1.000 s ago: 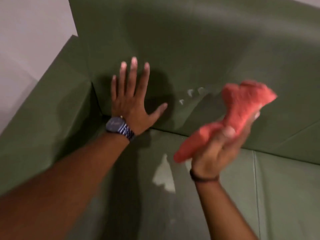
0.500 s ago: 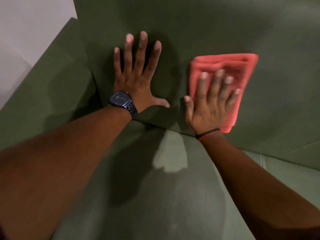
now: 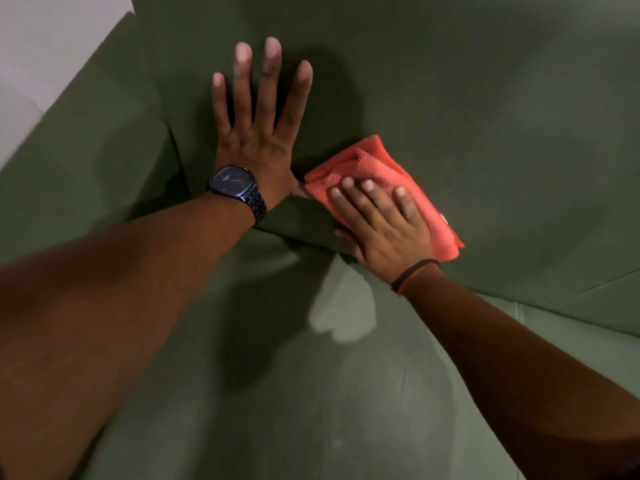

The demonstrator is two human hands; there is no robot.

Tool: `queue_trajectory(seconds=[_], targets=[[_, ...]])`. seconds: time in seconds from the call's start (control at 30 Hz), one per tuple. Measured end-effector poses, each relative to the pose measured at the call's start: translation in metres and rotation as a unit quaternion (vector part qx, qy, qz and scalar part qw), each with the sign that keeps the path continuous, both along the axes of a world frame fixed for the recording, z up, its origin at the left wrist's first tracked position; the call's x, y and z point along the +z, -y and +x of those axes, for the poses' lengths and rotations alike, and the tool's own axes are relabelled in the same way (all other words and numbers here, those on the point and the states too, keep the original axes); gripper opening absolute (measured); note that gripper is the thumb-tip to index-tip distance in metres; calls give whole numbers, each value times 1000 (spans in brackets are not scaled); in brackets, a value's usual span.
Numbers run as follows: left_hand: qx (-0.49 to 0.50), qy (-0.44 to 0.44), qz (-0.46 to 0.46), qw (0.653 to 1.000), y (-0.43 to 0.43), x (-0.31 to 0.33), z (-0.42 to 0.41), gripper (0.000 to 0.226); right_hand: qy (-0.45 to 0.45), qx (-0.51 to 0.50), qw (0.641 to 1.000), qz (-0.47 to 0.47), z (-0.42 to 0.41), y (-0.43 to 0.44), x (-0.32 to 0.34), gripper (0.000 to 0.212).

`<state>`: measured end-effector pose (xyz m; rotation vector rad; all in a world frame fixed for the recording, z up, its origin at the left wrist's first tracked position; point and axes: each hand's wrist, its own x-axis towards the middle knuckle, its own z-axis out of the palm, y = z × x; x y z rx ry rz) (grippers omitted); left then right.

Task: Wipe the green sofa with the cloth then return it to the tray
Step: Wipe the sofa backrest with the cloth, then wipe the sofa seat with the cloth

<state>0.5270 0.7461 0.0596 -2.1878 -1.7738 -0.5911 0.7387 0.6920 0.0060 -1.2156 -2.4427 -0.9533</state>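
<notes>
Cloth, folded and coral-red, lay flat against the green sofa just right of the frame's centre, low on the backrest and close to the seam where the backrest met the seat cushion. In the head view, the only one given, the right hand was spread over the cloth, palm down and fingers extended, pinning it by pressure rather than by a closed grip; that flat hold likely served to keep as much fabric as possible rubbing the upholstery. One corner of the cloth poked out at the lower right, beyond the wrist's dark band.

The left hand rested at upper centre, open and empty, fingers splayed on the backrest beside the sofa's armrest. Its thumb side touched, or nearly touched, the cloth's left edge. It looked like a brace, steadying the body while leaning in. A dark wristwatch sat on that wrist.

A pale patch of light fell on the seat at centre. No tray was visible, so wiping seemed to be the step in hand, with the return not yet begun.
</notes>
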Motion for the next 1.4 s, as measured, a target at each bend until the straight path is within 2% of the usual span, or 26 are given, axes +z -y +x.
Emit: queue_trajectory(seconds=[0.07, 0.13, 0.23, 0.3, 0.33, 0.37, 0.4, 0.47, 0.53, 0.57, 0.6, 0.63, 0.67, 0.7, 0.73, 0.77, 0.83, 0.9, 0.93, 1.0, 1.07, 1.1, 1.17, 1.27, 1.4], targets=[[2, -5, 3, 1000, 1, -1, -1, 137, -17, -5, 1000, 20, 7, -2, -2, 67], [14, -22, 0, 1000, 3, -1, -4, 144, -82, -49, 994, 48, 16, -2, 0, 69], [35, -31, -8, 999, 10, 1, -2, 146, -171, -61, 983, 11, 22, 2, 12, 60], [54, -26, -27, 998, 18, 8, 5, 150, -305, -38, 950, -61, 15, 10, 26, 56], [61, -27, -38, 997, 26, 10, 10, 151, -403, -32, 910, -92, 11, 18, 33, 53], [63, -30, -49, 996, 36, 13, 16, 151, -519, -29, 847, -115, 9, 28, 42, 50], [57, -36, -62, 996, 48, 14, 24, 150, -639, -24, 757, -137, 9, 40, 51, 48], [26, -52, -90, 994, 77, 13, 43, 148, -828, -11, 533, -171, 22, 68, 72, 42], [-8, -70, -112, 991, 117, 10, 80, 144, -915, -5, 344, -209, 64, 102, 86, 38], [-19, -74, -121, 990, 139, 7, 104, 143, -933, 1, 271, -237, 94, 120, 90, 41], [-25, -72, -133, 988, 159, 3, 126, 142, -941, 4, 218, -259, 125, 138, 92, 47], [-34, -66, -146, 986, 182, -1, 156, 143, -945, -3, 188, -268, 162, 161, 94, 54], [-46, -63, -164, 983, 204, -7, 189, 143, -948, -10, 183, -262, 201, 186, 94, 58], [-62, -59, -186, 979, 226, -14, 223, 143, -948, -15, 205, -243, 243, 214, 94, 56], [-80, -52, -207, 974, 247, -21, 260, 141, -940, -24, 256, -223, 287, 244, 93, 50], [-97, -44, -227, 968, 266, -29, 290, 139, -921, -47, 325, -208, 326, 272, 92, 43], [-145, -24, -265, 953, 306, -45, 357, 135, -848, -164, 463, -197, 401, 332, 84, 37], [-189, -9, -299, 935, 343, -62, 412, 133, -756, -260, 560, -218, 457, 386, 64, 36], [-203, -3, -314, 927, 358, -70, 432, 132, -708, -280, 597, -255, 474, 407, 50, 41], [-221, -10, -347, 911, 385, -89, 465, 133, -579, -296, 653, -390, 494, 436, 16, 61], [-217, -38, -376, 900, 405, -111, 485, 134, -389, -271, 723, -502, 503, 451, -25, 69], [-205, -50, -387, 898, 412, -120, 490, 135, -307, -259, 753, -521, 505, 454, -42, 68], [-177, -67, -392, 900, 424, -137, 495, 135, -232, -271, 789, -501, 505, 455, -67, 66], [-155, -50, -368, 915, 429, -146, 495, 129, -226, -309, 809, -447, 490, 447, -84, 62], [-121, -26, -359, 925, 426, -145, 491, 134, -194, -250, 839, -442, 473, 439, -87, 60]])
